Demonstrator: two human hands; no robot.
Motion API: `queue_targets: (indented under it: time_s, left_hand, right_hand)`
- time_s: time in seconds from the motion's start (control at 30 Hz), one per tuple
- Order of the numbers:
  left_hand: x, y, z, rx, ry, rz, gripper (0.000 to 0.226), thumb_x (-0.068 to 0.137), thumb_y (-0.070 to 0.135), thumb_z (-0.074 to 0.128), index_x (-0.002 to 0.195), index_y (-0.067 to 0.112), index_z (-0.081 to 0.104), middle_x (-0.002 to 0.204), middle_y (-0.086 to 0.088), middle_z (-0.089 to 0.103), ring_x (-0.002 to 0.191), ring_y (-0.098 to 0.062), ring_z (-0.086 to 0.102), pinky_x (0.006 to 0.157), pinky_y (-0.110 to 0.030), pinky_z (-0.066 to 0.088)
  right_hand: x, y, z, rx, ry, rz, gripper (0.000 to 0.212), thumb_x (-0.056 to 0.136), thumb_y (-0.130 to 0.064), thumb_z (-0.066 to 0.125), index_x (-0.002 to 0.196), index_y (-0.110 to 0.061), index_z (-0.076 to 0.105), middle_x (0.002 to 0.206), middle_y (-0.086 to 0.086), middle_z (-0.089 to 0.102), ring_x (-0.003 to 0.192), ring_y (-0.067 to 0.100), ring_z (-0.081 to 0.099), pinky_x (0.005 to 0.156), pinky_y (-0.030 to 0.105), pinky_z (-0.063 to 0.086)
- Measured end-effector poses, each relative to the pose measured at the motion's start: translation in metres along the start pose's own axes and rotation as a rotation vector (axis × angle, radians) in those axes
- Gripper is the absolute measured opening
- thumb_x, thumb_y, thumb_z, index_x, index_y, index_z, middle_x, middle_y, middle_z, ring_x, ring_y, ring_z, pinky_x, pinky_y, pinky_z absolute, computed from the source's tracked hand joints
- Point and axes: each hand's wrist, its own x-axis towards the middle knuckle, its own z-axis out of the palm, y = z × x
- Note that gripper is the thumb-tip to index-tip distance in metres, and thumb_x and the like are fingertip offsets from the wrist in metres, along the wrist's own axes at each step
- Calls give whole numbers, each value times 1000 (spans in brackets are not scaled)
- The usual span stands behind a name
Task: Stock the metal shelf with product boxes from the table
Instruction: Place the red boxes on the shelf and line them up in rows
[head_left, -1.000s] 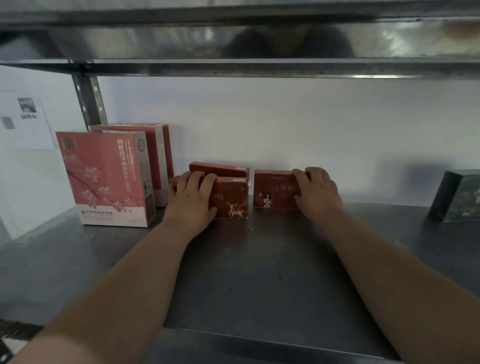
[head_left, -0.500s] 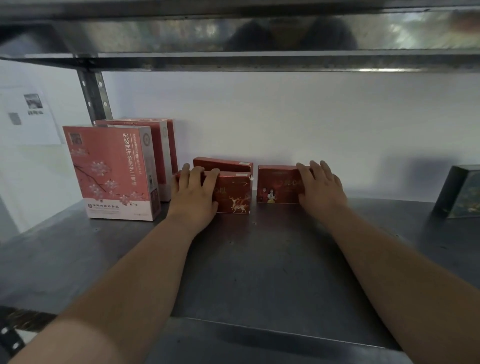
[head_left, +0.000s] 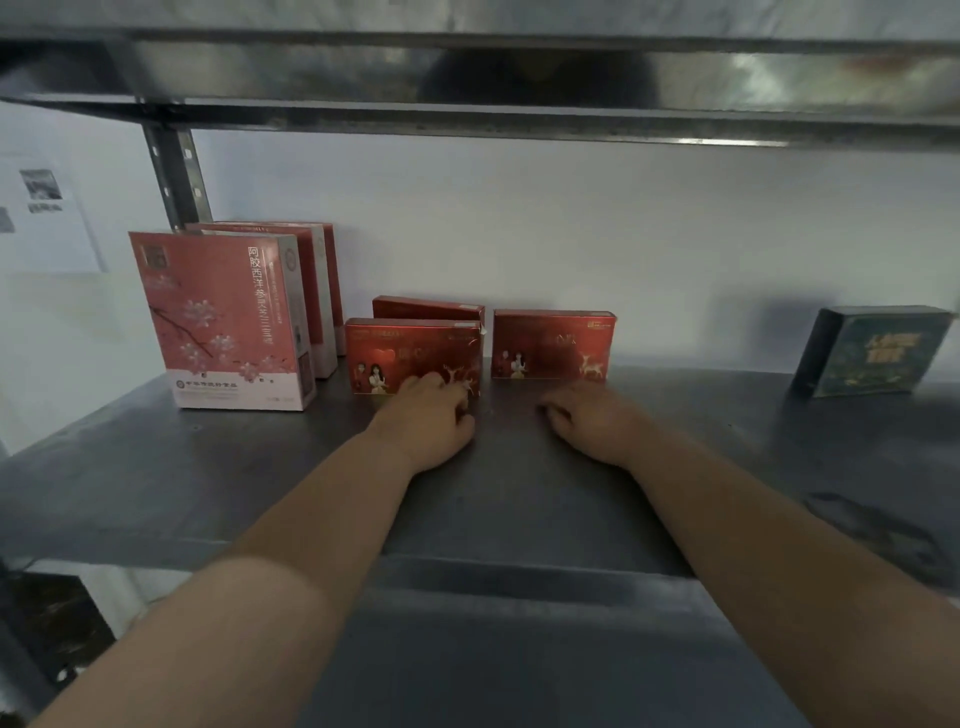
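Observation:
Three small red product boxes stand on the metal shelf (head_left: 519, 499): a front left red box (head_left: 405, 353), another red box (head_left: 428, 307) behind it, and a right red box (head_left: 553, 343) beside them. My left hand (head_left: 431, 423) rests palm down on the shelf just in front of the front left box, its fingertips overlapping the box's lower edge. My right hand (head_left: 589, 423) lies on the shelf a little short of the right red box, fingers loosely curled, holding nothing.
Tall pink boxes (head_left: 228, 322) stand in a row at the left by the shelf's upright post (head_left: 176, 171). A dark green box (head_left: 872, 351) stands at the far right. An upper shelf (head_left: 519, 78) hangs close overhead. A white wall closes off the back.
Both hands have let go of the red boxes and drawn back toward me along the shelf. The boxes stay standing where they were.

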Motion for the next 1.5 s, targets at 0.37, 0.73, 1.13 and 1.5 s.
queue_targets:
  time_s: [0.37,0.73,1.13,1.5]
  left_hand:
    - [-76,57,2,-16,-151,186,63,99,59,25,153,27,31,159,-5,32,142,-30,31,115,-48,28]
    - [-236,147,50,56,-138,568,69,99,60,31,159,34,8,166,6,3,154,-26,1,124,-48,10]
    - [-403,301,182,17,-602,882,48,95,50,46,138,30,50,131,9,55,120,-16,51,94,-33,42]
    - [-479,409,230,57,-723,1502,56,97,52,39,147,26,39,142,4,51,129,-20,47,106,-36,38]
  right_hand:
    - [-145,-62,-23,69,-45,222,49,109,-43,30,155,-28,39,162,2,34,148,21,31,118,34,26]
    - [-373,-95,58,50,2,274,45,89,-32,51,130,-17,60,127,11,65,114,35,63,88,48,56]
    - [-651,-142,142,350,-282,797,38,102,-39,42,136,-26,54,126,-1,61,118,24,57,84,36,51]
    - [-790,-234,154,397,-293,1423,41,101,-39,43,139,-25,51,130,-2,59,122,24,55,91,40,51]
